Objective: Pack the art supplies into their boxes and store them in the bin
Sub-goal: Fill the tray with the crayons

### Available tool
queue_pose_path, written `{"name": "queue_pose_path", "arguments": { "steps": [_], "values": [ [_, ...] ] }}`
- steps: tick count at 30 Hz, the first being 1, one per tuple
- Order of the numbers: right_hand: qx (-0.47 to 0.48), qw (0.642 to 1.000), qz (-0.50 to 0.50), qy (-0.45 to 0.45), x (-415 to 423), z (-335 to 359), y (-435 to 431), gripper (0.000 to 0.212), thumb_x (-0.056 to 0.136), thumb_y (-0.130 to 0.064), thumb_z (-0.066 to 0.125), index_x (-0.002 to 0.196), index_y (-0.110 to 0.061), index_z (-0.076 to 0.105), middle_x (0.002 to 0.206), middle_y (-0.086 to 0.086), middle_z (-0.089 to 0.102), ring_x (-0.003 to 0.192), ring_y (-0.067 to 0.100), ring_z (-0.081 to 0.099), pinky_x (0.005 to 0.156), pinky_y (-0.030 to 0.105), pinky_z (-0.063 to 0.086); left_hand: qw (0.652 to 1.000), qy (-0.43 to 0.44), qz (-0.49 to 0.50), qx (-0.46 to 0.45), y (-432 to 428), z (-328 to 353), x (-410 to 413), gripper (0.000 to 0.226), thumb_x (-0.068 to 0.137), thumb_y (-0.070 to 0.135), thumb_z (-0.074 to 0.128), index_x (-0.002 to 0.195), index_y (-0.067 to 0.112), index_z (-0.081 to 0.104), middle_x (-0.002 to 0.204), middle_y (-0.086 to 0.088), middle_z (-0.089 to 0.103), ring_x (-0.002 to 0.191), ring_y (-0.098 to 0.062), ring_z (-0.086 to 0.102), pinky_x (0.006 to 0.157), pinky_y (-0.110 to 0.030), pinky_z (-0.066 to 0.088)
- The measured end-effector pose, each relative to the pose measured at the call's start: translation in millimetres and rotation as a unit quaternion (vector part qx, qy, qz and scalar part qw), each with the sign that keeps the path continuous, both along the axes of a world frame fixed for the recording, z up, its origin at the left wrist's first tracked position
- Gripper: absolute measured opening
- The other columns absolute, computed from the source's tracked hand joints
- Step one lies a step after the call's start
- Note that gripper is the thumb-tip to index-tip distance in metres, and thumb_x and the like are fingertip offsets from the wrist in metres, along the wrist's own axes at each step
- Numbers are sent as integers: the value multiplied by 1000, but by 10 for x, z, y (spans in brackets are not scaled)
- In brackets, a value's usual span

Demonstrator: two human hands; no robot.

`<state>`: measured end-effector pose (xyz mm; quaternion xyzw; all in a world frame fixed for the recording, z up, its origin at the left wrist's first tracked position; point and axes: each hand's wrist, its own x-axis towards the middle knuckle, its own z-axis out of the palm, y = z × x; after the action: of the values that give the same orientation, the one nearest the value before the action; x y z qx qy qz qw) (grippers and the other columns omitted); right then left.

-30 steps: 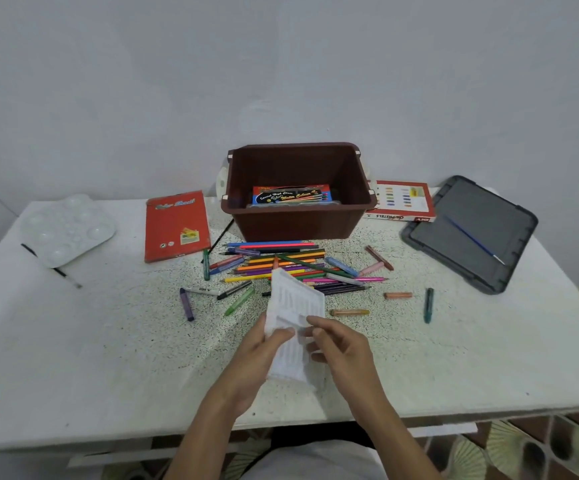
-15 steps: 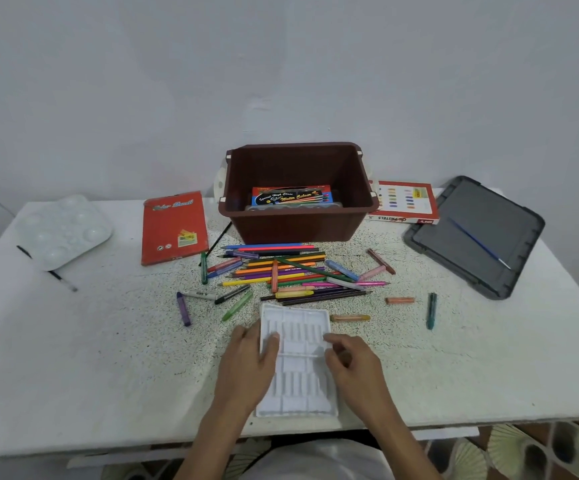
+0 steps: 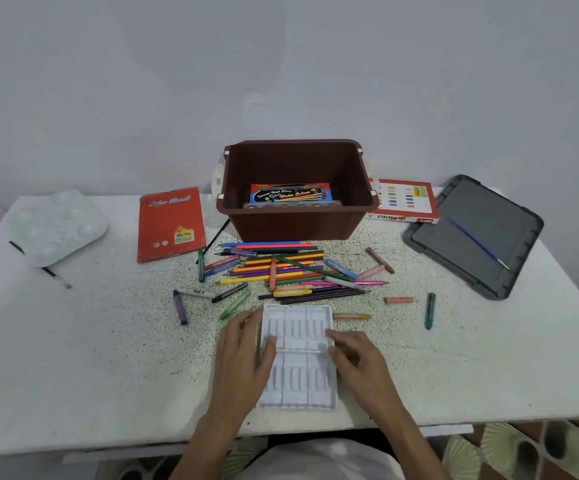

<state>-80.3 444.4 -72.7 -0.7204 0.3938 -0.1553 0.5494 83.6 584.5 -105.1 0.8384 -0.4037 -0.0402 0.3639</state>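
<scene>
A white plastic crayon tray (image 3: 296, 358) lies flat on the table in front of me, its slots empty. My left hand (image 3: 244, 355) rests on its left edge with the thumb laid inside the tray. My right hand (image 3: 355, 355) touches its right edge with the fingertips. Beyond the tray lies a heap of colour pencils and crayons (image 3: 281, 271). The brown bin (image 3: 298, 216) stands behind the heap and holds a water colour box (image 3: 290, 194). A red colour pencil box (image 3: 170, 223) lies to its left, an oil pastels box (image 3: 404, 202) to its right.
A white paint palette (image 3: 57, 226) with a brush under it sits at the far left. The grey bin lid (image 3: 471, 233) with a blue brush (image 3: 478, 242) on it lies at the right. Loose crayons (image 3: 430, 310) are scattered right and left of the tray.
A second ago both hands held the tray tilted up above the table. It now lies flat on the table, with both hands resting at its sides.
</scene>
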Motion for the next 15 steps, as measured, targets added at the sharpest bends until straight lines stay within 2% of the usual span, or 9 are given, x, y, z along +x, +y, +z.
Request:
{"name": "queue_pose_path", "arguments": {
  "steps": [4, 7, 11, 15],
  "values": [
    [13, 1000, -1, -4, 21, -26, -46, 27, 96, -12, 61, 117, -26, 69, 105, 3, 60, 87, 3, 58, 83, 15, 47, 999, 4, -20, -24, 37, -61, 29, 43, 95, 44, 49, 131, 21, 58, 133, 10, 49, 125, -12, 46, 101, -44, 43],
    [52, 998, -21, -18, 39, -57, -71, 25, 96, -13, 61, 115, -26, 72, 105, 3, 62, 89, 13, 62, 90, 38, 53, 999, 2, -49, -3, 74, -97, 22, 44, 91, 49, 52, 129, 26, 59, 141, 12, 45, 131, -10, 43, 106, -40, 37],
    [59, 998, -31, -15, 61, -59, -86, 25, 96, -14, 61, 114, -28, 72, 107, 3, 62, 89, 14, 63, 90, 41, 53, 998, -19, -63, 21, 72, -118, 31, 46, 88, 50, 55, 128, 28, 59, 148, 10, 39, 135, -11, 39, 108, -36, 31],
    [56, 998, -32, -6, 62, -41, -124, 22, 97, -16, 61, 111, -29, 73, 100, 4, 67, 90, 23, 66, 82, 48, 57, 998, -20, -62, 23, 64, -122, 34, 44, 88, 50, 55, 127, 28, 59, 152, 11, 36, 139, -8, 32, 111, -33, 25]
  ]
}}
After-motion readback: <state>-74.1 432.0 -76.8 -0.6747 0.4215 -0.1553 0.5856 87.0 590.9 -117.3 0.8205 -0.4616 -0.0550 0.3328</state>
